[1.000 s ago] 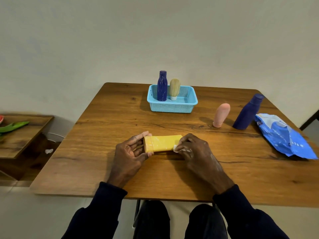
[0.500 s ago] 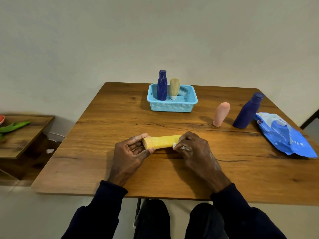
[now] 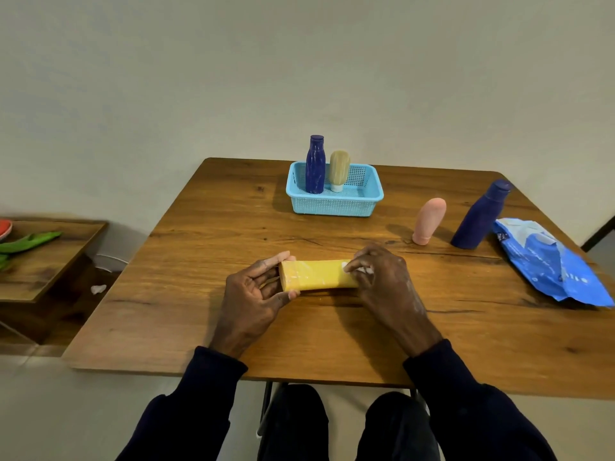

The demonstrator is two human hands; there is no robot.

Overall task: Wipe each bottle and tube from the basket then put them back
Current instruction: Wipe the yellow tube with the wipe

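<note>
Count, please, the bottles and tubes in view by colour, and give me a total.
Dark blue: 2, the left bottle and the right bottle
Beige tube: 1
Pink tube: 1
Yellow tube: 1
Total: 5

Single head-worn wide-angle view; looks forward and down across the table (image 3: 186, 331); left hand (image 3: 253, 294) and right hand (image 3: 382, 281) close in, below centre; basket (image 3: 332, 206) near the far edge; wall (image 3: 299, 61) fills the upper half.
</note>
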